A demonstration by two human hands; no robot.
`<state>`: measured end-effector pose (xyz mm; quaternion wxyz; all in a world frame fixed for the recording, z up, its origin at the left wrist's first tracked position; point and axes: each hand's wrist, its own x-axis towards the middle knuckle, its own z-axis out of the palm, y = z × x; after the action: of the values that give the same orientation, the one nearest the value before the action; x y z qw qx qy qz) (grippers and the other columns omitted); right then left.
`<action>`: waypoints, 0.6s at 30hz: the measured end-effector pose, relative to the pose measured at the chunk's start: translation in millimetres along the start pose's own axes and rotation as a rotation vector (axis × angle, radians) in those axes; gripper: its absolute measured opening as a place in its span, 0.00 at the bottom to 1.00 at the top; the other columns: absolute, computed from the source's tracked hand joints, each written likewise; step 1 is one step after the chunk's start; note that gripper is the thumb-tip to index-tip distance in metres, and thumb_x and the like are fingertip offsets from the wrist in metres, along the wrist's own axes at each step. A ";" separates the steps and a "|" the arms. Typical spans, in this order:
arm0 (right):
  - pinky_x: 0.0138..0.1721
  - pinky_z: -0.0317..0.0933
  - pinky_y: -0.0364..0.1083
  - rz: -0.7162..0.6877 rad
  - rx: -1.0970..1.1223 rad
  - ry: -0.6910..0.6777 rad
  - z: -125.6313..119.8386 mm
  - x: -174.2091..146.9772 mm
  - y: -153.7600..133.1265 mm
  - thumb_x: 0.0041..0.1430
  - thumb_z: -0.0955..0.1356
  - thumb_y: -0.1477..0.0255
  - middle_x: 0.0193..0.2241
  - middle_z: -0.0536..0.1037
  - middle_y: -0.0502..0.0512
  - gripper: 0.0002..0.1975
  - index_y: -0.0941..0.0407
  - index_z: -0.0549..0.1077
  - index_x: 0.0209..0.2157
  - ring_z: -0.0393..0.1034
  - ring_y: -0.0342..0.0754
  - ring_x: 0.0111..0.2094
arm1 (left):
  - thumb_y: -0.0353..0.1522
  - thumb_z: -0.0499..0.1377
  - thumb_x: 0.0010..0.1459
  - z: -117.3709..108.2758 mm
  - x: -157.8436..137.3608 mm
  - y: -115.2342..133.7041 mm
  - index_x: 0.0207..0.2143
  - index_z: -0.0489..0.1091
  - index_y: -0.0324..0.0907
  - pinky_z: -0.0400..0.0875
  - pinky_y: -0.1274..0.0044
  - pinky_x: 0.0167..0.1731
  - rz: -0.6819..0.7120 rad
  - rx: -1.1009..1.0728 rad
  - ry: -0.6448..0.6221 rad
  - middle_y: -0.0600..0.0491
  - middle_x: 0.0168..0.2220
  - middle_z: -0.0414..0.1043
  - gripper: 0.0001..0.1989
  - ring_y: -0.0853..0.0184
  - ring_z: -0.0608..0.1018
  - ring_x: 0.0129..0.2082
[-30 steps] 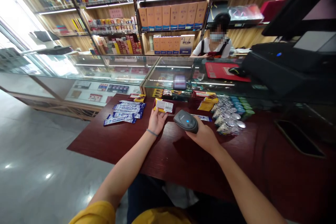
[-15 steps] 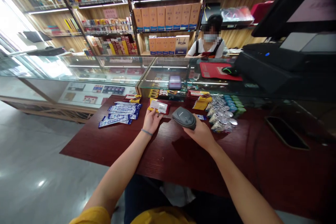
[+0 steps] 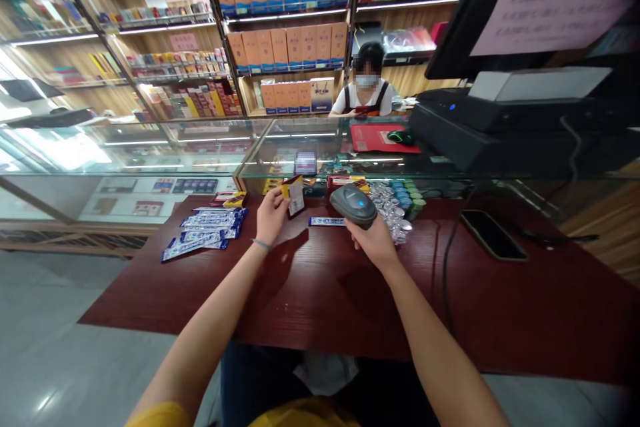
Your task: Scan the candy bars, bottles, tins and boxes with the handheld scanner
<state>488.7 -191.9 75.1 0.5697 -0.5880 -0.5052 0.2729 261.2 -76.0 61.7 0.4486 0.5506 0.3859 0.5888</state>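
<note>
My left hand (image 3: 271,215) grips a small yellow and dark red packet (image 3: 296,196) by its left edge. The packet stands tilted above the table, its white barcode label facing right. Wrapped round the handle of a dark grey barcode scanner (image 3: 353,204) is my right hand (image 3: 374,240). A blue light glows on top of the scanner, whose head is just right of the packet. Between the hands, a blue and white stick sachet (image 3: 325,221) lies flat, its right end hidden by the scanner. More such sachets (image 3: 205,230) lie piled to the left.
Similar packets (image 3: 227,199) lie at the table's back left, and others (image 3: 345,181) are stacked behind the scanner. Silver-topped tubes (image 3: 387,203) stand to the right, near a phone (image 3: 493,235) and a cable (image 3: 447,267). Beyond the glass counter (image 3: 280,140) is a person (image 3: 365,90).
My left hand has lifted and turned the packet from nearly flat to tilted upright. The scanner's blue light now shows. More of the stick sachet between the hands is visible, and the view has shifted right.
</note>
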 end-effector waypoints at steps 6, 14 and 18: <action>0.15 0.60 0.43 0.065 0.088 0.193 -19.3 7.2 -6.5 0.52 0.74 0.58 0.15 0.71 0.43 0.18 0.52 0.69 0.38 0.64 0.45 0.13 | 0.26 0.66 0.56 59.5 24.0 27.3 0.47 0.78 0.50 0.69 0.69 0.57 0.205 0.379 -0.192 0.50 0.43 0.81 0.17 0.54 0.80 0.50; 0.16 0.60 0.44 0.056 0.240 0.350 -37.8 11.6 -13.1 0.53 0.74 0.57 0.16 0.70 0.46 0.15 0.53 0.70 0.29 0.63 0.44 0.14 | 0.17 0.66 0.48 133.1 32.0 15.2 0.33 0.80 0.48 0.59 0.65 0.65 0.138 0.085 -0.429 0.47 0.38 0.80 0.17 0.54 0.77 0.54; 0.15 0.58 0.44 0.053 0.268 0.375 -40.3 12.0 -17.7 0.53 0.73 0.58 0.15 0.68 0.47 0.15 0.53 0.69 0.24 0.61 0.43 0.14 | 0.14 0.63 0.48 147.8 31.9 5.0 0.34 0.81 0.47 0.50 0.63 0.70 -0.023 -0.006 -0.429 0.46 0.39 0.79 0.20 0.54 0.71 0.63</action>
<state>524.0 -199.8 103.1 0.7194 -0.5604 -0.3341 0.2383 408.0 -53.0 90.2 0.5287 0.6577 0.2860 0.4540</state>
